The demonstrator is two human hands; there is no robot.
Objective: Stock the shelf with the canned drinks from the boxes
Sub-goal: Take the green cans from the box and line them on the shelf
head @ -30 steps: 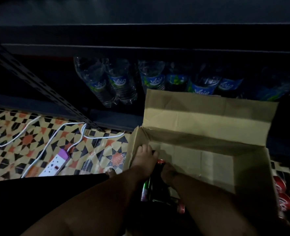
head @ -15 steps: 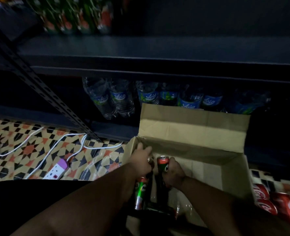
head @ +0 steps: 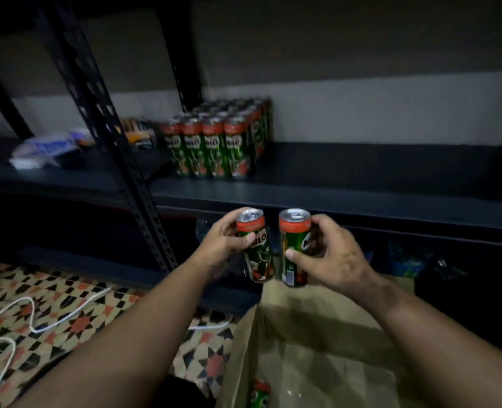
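My left hand [head: 223,245] grips a green Milo can [head: 257,251] with an orange top band. Beside it, my right hand [head: 332,254] grips a second Milo can [head: 294,251]. Both cans are upright, held side by side just below the front edge of the dark shelf [head: 347,184]. On that shelf stands a block of several Milo cans [head: 214,145] in rows. Below my arms lies the open cardboard box [head: 302,334], with one more can [head: 258,394] lying in its bottom.
A black perforated upright [head: 117,142] of the rack runs down at the left. White packets [head: 46,148] lie on the neighbouring shelf. White cables [head: 37,322] trail over the patterned floor tiles. Bottles in plastic [head: 405,260] sit on the low shelf at right.
Both hands have lifted out of the box, each with a can, up to the shelf's front edge. The view has tilted up, so the stocked shelf shows.
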